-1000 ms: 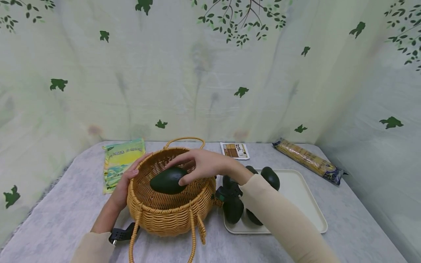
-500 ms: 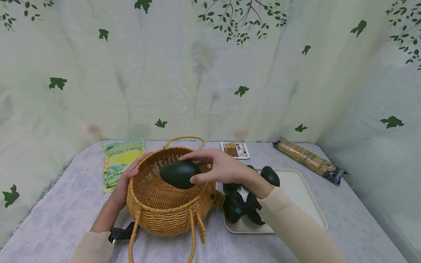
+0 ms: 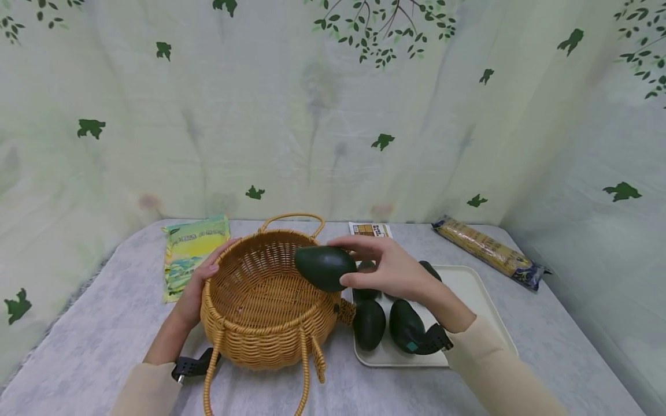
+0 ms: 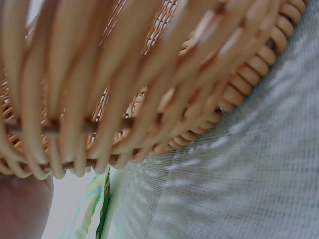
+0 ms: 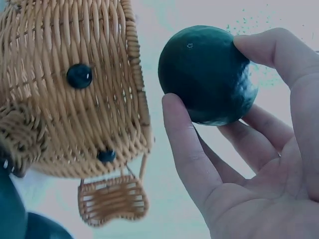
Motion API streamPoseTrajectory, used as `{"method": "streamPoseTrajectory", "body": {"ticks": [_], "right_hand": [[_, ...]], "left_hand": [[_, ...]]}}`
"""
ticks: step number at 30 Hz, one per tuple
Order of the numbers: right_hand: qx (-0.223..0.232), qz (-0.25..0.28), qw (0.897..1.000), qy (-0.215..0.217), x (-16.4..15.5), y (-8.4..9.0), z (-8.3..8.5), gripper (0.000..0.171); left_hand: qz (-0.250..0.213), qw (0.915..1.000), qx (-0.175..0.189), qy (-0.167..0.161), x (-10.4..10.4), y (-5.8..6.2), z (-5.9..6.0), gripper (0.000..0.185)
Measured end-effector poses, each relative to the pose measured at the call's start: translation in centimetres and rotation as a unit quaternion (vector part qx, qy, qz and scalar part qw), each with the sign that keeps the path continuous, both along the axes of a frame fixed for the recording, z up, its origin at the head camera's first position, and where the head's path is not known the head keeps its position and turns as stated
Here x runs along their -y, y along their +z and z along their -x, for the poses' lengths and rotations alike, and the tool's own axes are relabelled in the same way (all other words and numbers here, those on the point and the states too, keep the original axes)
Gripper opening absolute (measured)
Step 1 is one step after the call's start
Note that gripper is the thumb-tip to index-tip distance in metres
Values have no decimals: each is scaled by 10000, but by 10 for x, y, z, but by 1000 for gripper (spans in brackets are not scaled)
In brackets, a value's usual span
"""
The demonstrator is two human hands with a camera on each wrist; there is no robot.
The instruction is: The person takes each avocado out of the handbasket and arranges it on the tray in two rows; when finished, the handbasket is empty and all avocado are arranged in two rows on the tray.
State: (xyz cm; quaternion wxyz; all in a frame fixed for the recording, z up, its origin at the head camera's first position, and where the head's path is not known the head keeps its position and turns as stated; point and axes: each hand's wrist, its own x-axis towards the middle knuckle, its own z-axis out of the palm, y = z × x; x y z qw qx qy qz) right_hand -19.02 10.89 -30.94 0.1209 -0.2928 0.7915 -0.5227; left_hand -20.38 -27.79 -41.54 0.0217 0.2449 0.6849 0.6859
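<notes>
My right hand (image 3: pixel 392 268) holds a dark green avocado (image 3: pixel 325 268) between thumb and fingers, above the right rim of a wicker basket (image 3: pixel 265 349). In the right wrist view, the avocado (image 5: pixel 207 74) appears end-on, with fingertips around its sides and a gap between it and the basket's wall (image 5: pixel 45 50). My left hand (image 3: pixel 198 289) holds the basket's left rim, thumb at the edge and the other fingers along the outside. The left wrist view is mostly filled by the basket's weave (image 4: pixel 114 84). Bare woven wicker shows inside the basket.
A white tray (image 3: pixel 481 312) right of the basket bears several avocados (image 3: pixel 369 325), partly covered by my right arm. Behind lie a yellow-green packet (image 3: pixel 195 248), a small white-and-brown packet (image 3: pixel 370 230) and a long golden packet (image 3: pixel 484 248). Basket handles (image 3: pixel 306 375) hang in front.
My right hand has carried the avocado rightward, from over the basket's middle to above its right rim. The left hand and basket have stayed in place.
</notes>
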Motion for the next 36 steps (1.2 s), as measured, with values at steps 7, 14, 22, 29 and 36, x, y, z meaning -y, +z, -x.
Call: {"method": "streamPoseTrajectory", "body": {"ticks": [7, 14, 22, 29, 36], "right_hand": [[19, 57, 9991, -425, -27, -8, -11, 58], [-188, 199, 9950, -965, -56, -21, -25, 58], [-271, 224, 9882, -1493, -84, -37, -38, 56], [-121, 134, 9824, -1858, -102, -48, -51, 55], [-28, -21, 9741, -2261, -118, -64, -61, 58]], "left_hand": [[27, 10000, -23, 13, 0, 0, 0, 60], [10, 10000, 17, 14, 0, 1, 0, 60], [-13, 10000, 27, 11, 0, 1, -1, 59], [-16, 10000, 19, 59, -1, 1, -1, 61], [37, 10000, 7, 71, -2, 1, -1, 59]]}}
